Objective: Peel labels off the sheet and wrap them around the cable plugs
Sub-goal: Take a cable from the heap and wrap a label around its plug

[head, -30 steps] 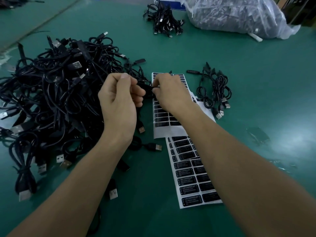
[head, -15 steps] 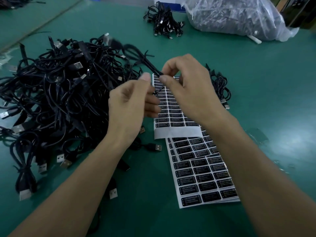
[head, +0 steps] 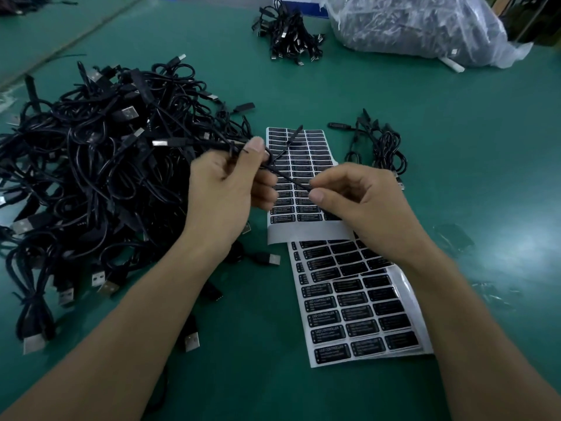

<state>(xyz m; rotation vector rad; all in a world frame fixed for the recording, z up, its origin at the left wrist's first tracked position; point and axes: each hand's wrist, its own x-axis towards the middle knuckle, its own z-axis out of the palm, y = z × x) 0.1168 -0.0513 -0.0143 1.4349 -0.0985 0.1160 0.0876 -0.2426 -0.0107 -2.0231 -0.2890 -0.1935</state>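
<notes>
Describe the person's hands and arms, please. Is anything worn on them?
Nothing is worn. The left hand and the right hand are bare: no gloves, no rings. The left forearm and the right forearm are bare too, with no sleeve, watch or band in view.

Matt green table mat (head: 455,141), glossy black paper labels (head: 352,311), crinkled clear plastic bag (head: 419,25).

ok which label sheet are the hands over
The far sheet, the one overlapping the top of the near sheet. Left hand and right hand hold a cable above it.
</notes>
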